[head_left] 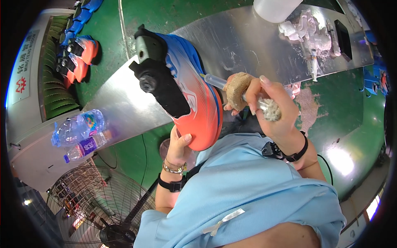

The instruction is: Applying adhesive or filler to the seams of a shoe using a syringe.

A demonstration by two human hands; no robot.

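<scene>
An orange and blue sports shoe [194, 97] is tilted over the metal table's near edge, its orange toe toward me. A black insert with a grey-green block [151, 49] fills its opening. My left hand [180, 142] grips the toe from below, thumb on top. In my right hand [273, 103] is a clear syringe [216, 81], its thin tip at the shoe's side, along the line where upper meets sole. A tan, rough-looking pad [238, 90] wraps around it or my fingers; I cannot tell which. At the plunger end sits a lumpy whitish wad [271, 110].
The metal table [231, 41] carries a white tub [276, 9], crumpled white tissue [310, 33], another syringe [315, 66] and a black flat device [343, 39]. Plastic bottles [78, 128] lie at left, above a wire-caged fan [99, 206]. More shoes [80, 58] sit along a green ribbed conveyor [58, 78].
</scene>
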